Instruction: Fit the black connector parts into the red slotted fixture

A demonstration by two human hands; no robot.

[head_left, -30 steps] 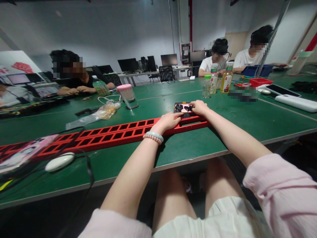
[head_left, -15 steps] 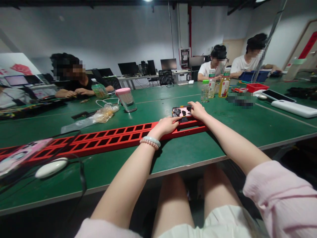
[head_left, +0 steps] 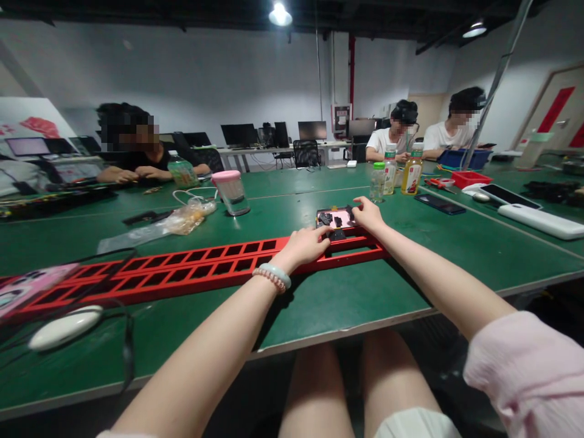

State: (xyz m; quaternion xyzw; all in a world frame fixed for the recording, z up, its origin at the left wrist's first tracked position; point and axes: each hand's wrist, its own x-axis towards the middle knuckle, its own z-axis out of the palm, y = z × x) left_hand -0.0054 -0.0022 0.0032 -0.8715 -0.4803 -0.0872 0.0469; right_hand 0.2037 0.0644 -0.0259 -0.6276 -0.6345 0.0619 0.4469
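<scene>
A long red slotted rack (head_left: 191,269) lies across the green table (head_left: 410,261). My left hand (head_left: 305,244) rests on the rack's right part, fingers curled down onto it. Just beyond, my right hand (head_left: 368,214) reaches to a small pink tray (head_left: 335,217) that holds several small black parts; its fingertips touch the tray's right edge. Whether either hand pinches a part is hidden by the fingers.
A pink-lidded cup (head_left: 231,192), a plastic bag (head_left: 182,220) and bottles (head_left: 395,171) stand further back. A white mouse (head_left: 64,327) and cable lie at the near left. Three other people sit at the far side, with a phone (head_left: 440,204) and white keyboard (head_left: 541,219) at right.
The camera has tilted upward, so everything sits lower in the picture. Both hands stay at the rack's right end and the pink tray, with only slight finger shifts.
</scene>
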